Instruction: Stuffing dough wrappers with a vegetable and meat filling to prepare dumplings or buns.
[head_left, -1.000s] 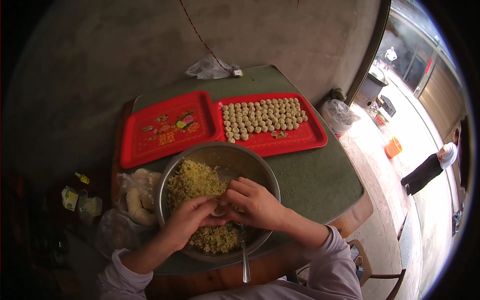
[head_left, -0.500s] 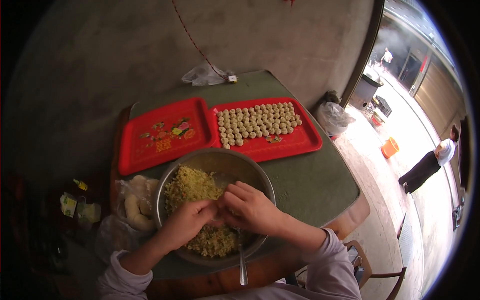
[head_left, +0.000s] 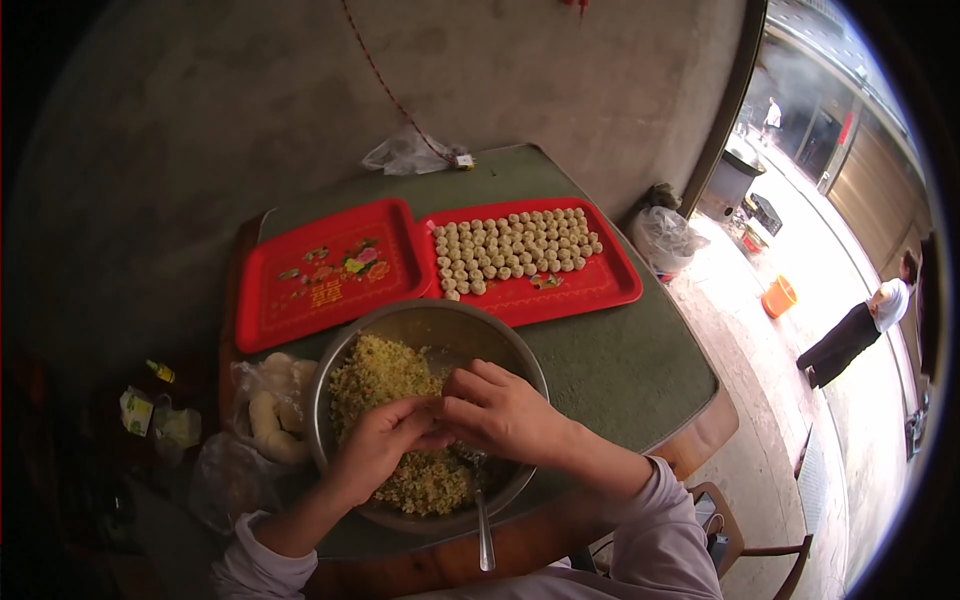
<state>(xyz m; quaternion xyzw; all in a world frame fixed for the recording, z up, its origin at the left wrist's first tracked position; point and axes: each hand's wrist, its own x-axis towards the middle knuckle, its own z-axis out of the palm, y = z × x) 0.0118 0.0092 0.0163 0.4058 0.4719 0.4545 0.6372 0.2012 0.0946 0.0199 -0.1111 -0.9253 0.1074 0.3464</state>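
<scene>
Over a large steel bowl (head_left: 505, 345), my left hand (head_left: 380, 445) and my right hand (head_left: 508, 412) meet with their fingertips pinched together. Whatever they hold between them is hidden by the fingers. Crumbly yellow-green filling (head_left: 375, 370) lies in the bowl, heaped at the left and near sides. A metal spoon (head_left: 485, 535) rests in it, its handle leaning out over the near rim. Left of the bowl, pale lumps of dough (head_left: 268, 425) sit in a clear plastic bag.
Behind the bowl, one red tray (head_left: 265, 315) shows a bare flowered bottom; another red tray (head_left: 618, 285) carries rows of small round dumplings (head_left: 510, 240). The green tabletop (head_left: 620, 385) extends right. A wooden chair (head_left: 725, 520) stands near right. Outside, a person (head_left: 870, 320) stands near an orange bucket (head_left: 779, 297).
My left hand has shifted slightly, and its fingers have moved a little under the right hand. Both hands stay together over the bowl; the trays and spoon remain in place.
</scene>
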